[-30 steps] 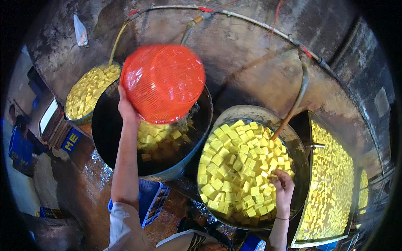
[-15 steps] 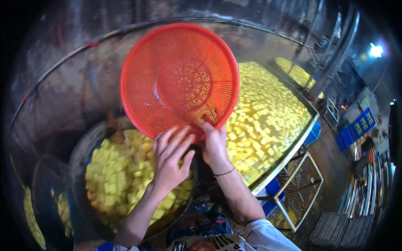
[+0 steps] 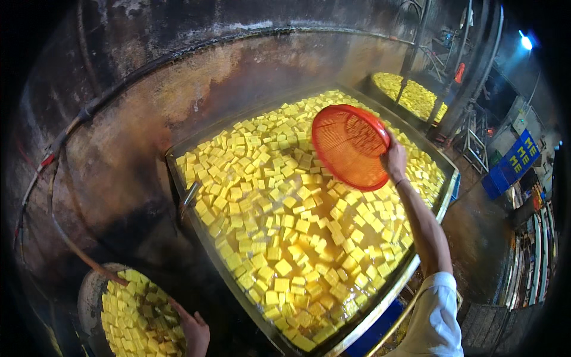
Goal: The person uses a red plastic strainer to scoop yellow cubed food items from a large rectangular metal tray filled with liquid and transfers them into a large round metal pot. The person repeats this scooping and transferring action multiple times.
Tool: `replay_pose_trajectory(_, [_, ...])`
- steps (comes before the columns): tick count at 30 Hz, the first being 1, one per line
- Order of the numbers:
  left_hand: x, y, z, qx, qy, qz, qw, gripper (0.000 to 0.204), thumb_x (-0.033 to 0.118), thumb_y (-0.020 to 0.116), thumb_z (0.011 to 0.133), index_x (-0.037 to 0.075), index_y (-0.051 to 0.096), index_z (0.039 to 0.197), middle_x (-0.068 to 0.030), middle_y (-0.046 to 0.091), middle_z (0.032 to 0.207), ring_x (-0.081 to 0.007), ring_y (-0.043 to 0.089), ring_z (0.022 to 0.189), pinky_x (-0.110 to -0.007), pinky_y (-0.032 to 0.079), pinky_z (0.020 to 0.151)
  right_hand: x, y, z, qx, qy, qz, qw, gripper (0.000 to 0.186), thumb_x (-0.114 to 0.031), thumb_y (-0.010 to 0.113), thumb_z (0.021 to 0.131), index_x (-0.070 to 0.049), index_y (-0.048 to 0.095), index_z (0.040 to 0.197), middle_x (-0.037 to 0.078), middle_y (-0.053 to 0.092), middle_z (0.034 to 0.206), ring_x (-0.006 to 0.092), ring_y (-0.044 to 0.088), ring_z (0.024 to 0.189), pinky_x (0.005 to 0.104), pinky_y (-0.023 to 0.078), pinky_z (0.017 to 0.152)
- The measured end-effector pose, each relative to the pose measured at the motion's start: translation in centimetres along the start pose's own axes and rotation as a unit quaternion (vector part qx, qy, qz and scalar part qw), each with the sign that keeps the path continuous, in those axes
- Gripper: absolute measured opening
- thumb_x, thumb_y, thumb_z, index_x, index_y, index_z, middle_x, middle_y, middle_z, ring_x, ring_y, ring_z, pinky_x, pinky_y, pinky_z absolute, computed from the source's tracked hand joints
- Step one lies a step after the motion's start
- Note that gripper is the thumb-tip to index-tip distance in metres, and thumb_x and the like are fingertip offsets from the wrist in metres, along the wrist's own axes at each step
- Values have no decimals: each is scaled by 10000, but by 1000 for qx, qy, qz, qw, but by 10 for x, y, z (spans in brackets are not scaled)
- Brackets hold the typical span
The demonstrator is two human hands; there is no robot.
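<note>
In the head view my right hand (image 3: 394, 157) grips the rim of a red perforated plastic colander (image 3: 340, 149), which is tilted over a large metal tank (image 3: 449, 196) packed with yellow cubes (image 3: 282, 266) floating in cloudy amber liquid. No cubes show in the colander. My left hand (image 3: 194, 330), low at the lower left, is open and holds nothing; it is beside a round vat (image 3: 92, 294) heaped with similar yellow cubes (image 3: 134, 318).
A stained wall (image 3: 178, 77) with hoses (image 3: 68, 128) curves behind. Another tub of cubes (image 3: 404, 95) stands at the back among metal posts (image 3: 470, 65). Blue crates (image 3: 511, 166) and stacked slats (image 3: 529, 262) are on the right, under a lamp (image 3: 526, 41).
The colander has passed from being held by both hands to my right hand alone, out over the large tank. My left hand has let go and dropped lower left. The view has swung rightward.
</note>
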State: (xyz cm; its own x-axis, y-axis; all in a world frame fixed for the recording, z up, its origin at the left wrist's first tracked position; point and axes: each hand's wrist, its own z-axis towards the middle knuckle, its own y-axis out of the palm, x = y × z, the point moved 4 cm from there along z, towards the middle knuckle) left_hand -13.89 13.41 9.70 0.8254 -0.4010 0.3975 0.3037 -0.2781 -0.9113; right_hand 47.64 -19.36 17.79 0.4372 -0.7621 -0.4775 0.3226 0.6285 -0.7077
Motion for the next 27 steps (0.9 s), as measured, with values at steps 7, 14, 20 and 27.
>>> replay_pose_trajectory(7, [55, -28, -6, 167, 168, 356, 904, 768, 246, 530, 918, -30, 107, 1496, -368, 578, 1144, -491, 596, 995, -480, 488, 887, 44, 130, 87, 62, -1, -274, 960, 914, 13, 599, 778, -366, 191, 1504, 153, 159, 1576, 470, 272, 1376, 568, 540, 817])
replay_pose_trajectory(14, [41, -22, -1, 138, 104, 389, 905, 717, 297, 558, 921, -56, 244, 1460, -288, 631, 1070, -455, 601, 984, -479, 506, 826, 53, 248, 27, -69, -49, -336, 938, 709, -177, 599, 881, -414, 277, 1467, 93, 73, 1598, 483, 152, 1407, 717, 498, 790])
replay_pose_trajectory(20, [30, -20, 3, 101, 59, 397, 910, 723, 260, 578, 910, -89, 240, 1446, -292, 589, 1192, -453, 564, 1096, -466, 475, 923, 94, 230, 2, -101, -68, -295, 948, 658, -176, 576, 886, -410, 327, 1448, 90, 73, 1598, 490, 162, 1401, 693, 526, 753])
replay_pose_trajectory(27, [30, -22, -2, 72, 61, 161, 982, 775, 203, 570, 890, -109, 147, 1460, -377, 364, 1393, -441, 364, 1325, -412, 267, 1131, 111, 182, -53, -127, -79, -231, 961, 670, -140, 567, 869, -416, 346, 1438, 119, 69, 1595, 521, 170, 1385, 702, 518, 759])
